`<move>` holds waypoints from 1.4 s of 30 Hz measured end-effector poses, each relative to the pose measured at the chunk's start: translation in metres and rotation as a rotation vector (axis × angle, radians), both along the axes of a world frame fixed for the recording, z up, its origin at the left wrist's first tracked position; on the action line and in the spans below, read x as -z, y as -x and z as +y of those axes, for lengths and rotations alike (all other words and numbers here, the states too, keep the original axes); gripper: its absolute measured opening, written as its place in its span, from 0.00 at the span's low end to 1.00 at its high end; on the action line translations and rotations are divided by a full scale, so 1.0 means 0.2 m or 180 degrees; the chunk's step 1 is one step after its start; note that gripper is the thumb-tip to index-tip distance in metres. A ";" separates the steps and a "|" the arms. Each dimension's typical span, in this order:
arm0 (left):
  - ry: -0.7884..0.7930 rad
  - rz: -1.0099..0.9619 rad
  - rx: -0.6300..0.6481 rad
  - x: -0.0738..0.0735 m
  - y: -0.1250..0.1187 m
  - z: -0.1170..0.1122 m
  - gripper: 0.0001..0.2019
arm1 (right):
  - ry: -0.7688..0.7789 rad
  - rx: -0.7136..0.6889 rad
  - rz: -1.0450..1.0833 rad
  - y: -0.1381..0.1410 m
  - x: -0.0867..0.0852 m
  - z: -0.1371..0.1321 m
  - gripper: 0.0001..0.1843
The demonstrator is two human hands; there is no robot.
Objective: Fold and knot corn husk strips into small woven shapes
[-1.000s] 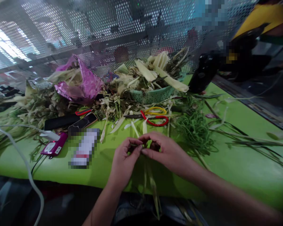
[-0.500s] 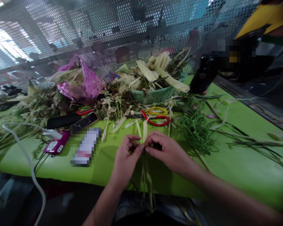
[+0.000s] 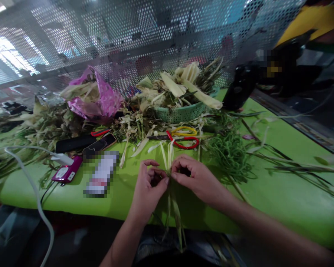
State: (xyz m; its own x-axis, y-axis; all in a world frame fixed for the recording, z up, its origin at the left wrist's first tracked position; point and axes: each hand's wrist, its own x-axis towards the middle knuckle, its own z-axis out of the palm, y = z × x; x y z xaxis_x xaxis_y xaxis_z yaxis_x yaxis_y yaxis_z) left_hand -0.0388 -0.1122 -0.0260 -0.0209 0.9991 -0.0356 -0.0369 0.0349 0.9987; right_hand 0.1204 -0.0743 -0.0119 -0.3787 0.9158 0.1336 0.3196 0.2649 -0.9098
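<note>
Some pale strips are pinched in the right hand's fingers; left hand curls alongside, grip unclear.

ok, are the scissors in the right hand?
No, the scissors lie on the green table beyond the right hand, which is at the pale leaf strips.

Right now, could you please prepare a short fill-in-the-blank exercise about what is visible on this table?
1. At the pale strips, the hand nearer the tangled green strands is the ____ one.
2. The scissors have a yellow loop and a ____ one.
3. The basket heaped with husks is coloured ____.

Missing words: right; red; green.
</note>
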 end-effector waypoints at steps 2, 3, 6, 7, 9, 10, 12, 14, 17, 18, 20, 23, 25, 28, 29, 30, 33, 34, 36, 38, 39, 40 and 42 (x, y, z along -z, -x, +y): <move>-0.0195 0.0382 -0.0040 0.00 0.00 0.00 0.15 | -0.0004 -0.0010 0.0022 0.00 -0.01 0.00 0.05; -0.0292 0.0618 -0.0064 0.00 0.00 0.00 0.14 | -0.0006 -0.0018 0.0029 0.00 -0.01 -0.01 0.05; -0.0526 0.1242 -0.0093 0.00 0.01 0.00 0.11 | -0.0045 -0.0041 0.0004 0.00 -0.02 -0.02 0.04; -0.0584 0.1381 -0.0089 0.01 0.01 0.00 0.10 | -0.0070 -0.0053 -0.0016 0.00 -0.02 -0.02 0.04; -0.0674 0.1555 -0.0081 0.01 0.01 0.00 0.08 | -0.0126 -0.0076 -0.0057 0.00 -0.02 -0.03 0.04; -0.0704 0.1603 -0.0088 0.01 0.02 0.00 0.07 | -0.0156 -0.0083 -0.0076 0.00 -0.02 -0.03 0.04; -0.0696 0.1640 -0.0104 0.02 0.02 0.01 0.05 | -0.0218 -0.0090 -0.0098 0.00 -0.02 -0.03 0.05; -0.0642 0.1601 -0.0140 0.02 0.03 0.01 0.04 | -0.0250 -0.0092 -0.0108 0.00 -0.02 -0.03 0.05; -0.0453 0.1349 -0.0109 0.01 0.03 0.01 0.04 | -0.0284 -0.0060 -0.0129 0.00 -0.03 -0.03 0.06; -0.0327 0.1183 -0.0050 0.01 0.03 0.01 0.04 | -0.0305 -0.0035 -0.0139 0.00 -0.03 -0.03 0.06; 0.0006 0.0771 0.0135 0.00 0.04 0.01 0.07 | -0.0350 0.0007 -0.0157 0.00 -0.02 -0.03 0.06; 0.0386 0.0257 0.0424 -0.01 0.05 0.01 0.10 | -0.0371 0.0020 -0.0152 0.00 -0.02 -0.02 0.05; 0.0448 0.0135 0.0537 -0.01 0.06 0.01 0.09 | -0.0355 0.0029 -0.0130 0.00 -0.02 -0.02 0.05; 0.0323 0.0241 0.0577 -0.02 0.07 0.02 0.05 | -0.0279 0.0037 -0.0099 0.00 -0.03 -0.02 0.05; 0.0256 0.0319 0.0567 -0.02 0.07 0.02 0.04 | -0.0257 0.0034 -0.0090 0.00 -0.03 -0.02 0.05; 0.0187 0.0409 0.0537 -0.02 0.06 0.02 0.04 | -0.0239 0.0034 -0.0083 0.00 -0.03 -0.01 0.05; -0.0058 0.0718 0.0372 -0.02 0.05 0.03 0.03 | -0.0206 0.0009 -0.0067 0.00 -0.02 -0.01 0.05; -0.0158 0.0830 0.0305 -0.01 0.05 0.03 0.03 | -0.0191 -0.0005 -0.0058 0.00 -0.02 -0.01 0.05; -0.0377 0.1030 0.0187 0.00 0.05 0.03 0.03 | -0.0166 -0.0022 -0.0038 0.00 -0.01 -0.01 0.05; -0.0590 0.1165 0.0101 0.01 0.05 0.03 0.02 | -0.0143 -0.0019 -0.0018 0.00 -0.01 -0.01 0.04; -0.0686 0.1204 0.0068 0.01 0.05 0.03 0.03 | -0.0131 -0.0015 -0.0010 0.00 -0.01 -0.01 0.04; -0.0777 0.1233 0.0039 0.01 0.05 0.03 0.04 | -0.0121 -0.0008 0.0000 0.00 -0.01 -0.01 0.04; -0.0958 0.1287 0.0045 0.01 0.05 0.03 0.07 | -0.0108 -0.0010 0.0025 -0.01 -0.02 -0.01 0.04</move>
State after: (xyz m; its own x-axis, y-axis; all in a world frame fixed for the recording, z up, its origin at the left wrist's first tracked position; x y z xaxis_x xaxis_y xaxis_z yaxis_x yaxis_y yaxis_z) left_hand -0.0490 -0.1058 -0.0284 0.0400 0.9642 0.2622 0.3535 -0.2591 0.8988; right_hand 0.1217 -0.0760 -0.0084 -0.3804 0.9095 0.1677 0.3117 0.2968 -0.9026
